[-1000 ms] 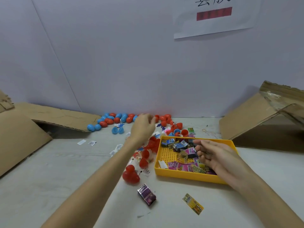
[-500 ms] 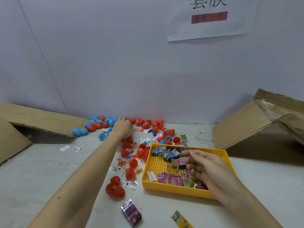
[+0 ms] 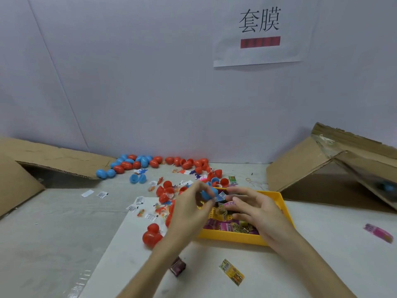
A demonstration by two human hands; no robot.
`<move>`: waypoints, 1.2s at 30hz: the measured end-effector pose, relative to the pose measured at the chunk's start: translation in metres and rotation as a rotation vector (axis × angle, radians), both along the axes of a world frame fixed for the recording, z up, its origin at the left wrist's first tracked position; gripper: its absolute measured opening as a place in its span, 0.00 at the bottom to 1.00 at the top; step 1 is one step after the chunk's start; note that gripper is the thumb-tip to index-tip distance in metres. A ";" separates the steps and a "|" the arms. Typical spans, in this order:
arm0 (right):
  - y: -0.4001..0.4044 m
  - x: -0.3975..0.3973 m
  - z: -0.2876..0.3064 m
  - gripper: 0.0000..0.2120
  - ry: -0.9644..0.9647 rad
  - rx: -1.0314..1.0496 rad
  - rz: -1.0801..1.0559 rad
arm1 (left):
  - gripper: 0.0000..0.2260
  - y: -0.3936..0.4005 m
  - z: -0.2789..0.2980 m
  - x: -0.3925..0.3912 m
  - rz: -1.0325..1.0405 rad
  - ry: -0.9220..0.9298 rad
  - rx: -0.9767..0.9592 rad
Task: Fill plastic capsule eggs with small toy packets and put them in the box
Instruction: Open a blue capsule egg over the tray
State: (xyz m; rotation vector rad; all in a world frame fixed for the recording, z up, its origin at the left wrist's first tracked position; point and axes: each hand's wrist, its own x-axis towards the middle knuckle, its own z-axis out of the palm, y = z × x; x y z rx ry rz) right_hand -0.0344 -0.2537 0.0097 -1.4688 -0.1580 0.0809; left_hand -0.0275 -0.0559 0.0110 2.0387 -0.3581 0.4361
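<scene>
Mid-fill, one egg in hand. Left hand (image 3: pixel 189 209) grips an open blue egg (image 3: pixel 207 194) over the far left corner of the yellow tray (image 3: pixel 283 209), fingers curled round the shell. Right hand (image 3: pixel 255 208) pinches a small blue-and-white packet (image 3: pixel 220 197) right at the egg's mouth; looks like it's going in, not seated yet, though motion blur makes it hard to confirm. More packets (image 3: pixel 232 226) lie in the tray, so stock remains. Closed-looking red and blue eggs (image 3: pixel 137 163) sit in a row along the wall, well apart from the hands; I can't tell whether any are filled. Loose red halves (image 3: pixel 165 193) and scattered tiny toys lie just left of the tray, and a red egg (image 3: pixel 151 236) lies near its front left corner. Cardboard box (image 3: pixel 318 179) on the right is tipped on its side; something blue shows inside near the edge, possibly a finished egg. My read: early to middle, most eggs still to fill and box. Two stray packets (image 3: pixel 232 273) lie on the table in front.
</scene>
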 end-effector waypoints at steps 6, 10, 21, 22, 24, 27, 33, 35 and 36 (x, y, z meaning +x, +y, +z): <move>0.000 -0.007 0.004 0.12 -0.124 -0.244 0.026 | 0.08 -0.018 -0.010 -0.019 -0.131 0.029 -0.047; 0.002 -0.005 0.000 0.09 -0.107 -0.225 -0.003 | 0.14 -0.014 -0.014 -0.019 -0.164 -0.038 -0.014; 0.004 -0.003 -0.003 0.09 -0.098 -0.173 -0.030 | 0.12 -0.012 -0.018 -0.019 -0.123 -0.136 0.007; 0.003 -0.003 -0.004 0.09 -0.106 -0.180 -0.037 | 0.14 -0.012 -0.018 -0.019 -0.128 -0.140 0.008; 0.005 -0.003 -0.004 0.12 -0.099 -0.172 -0.042 | 0.17 -0.012 -0.016 -0.018 -0.152 -0.161 0.027; 0.006 -0.004 -0.003 0.15 -0.107 -0.176 -0.016 | 0.14 -0.012 -0.016 -0.016 -0.147 -0.227 0.065; 0.006 0.000 -0.008 0.07 -0.149 -0.212 -0.018 | 0.16 -0.006 -0.015 -0.016 -0.136 -0.158 0.045; 0.007 -0.001 -0.008 0.06 -0.145 -0.207 -0.038 | 0.17 -0.004 -0.014 -0.015 -0.159 -0.142 0.035; 0.007 -0.001 -0.008 0.06 -0.147 -0.208 -0.048 | 0.15 -0.004 -0.014 -0.015 -0.152 -0.139 0.017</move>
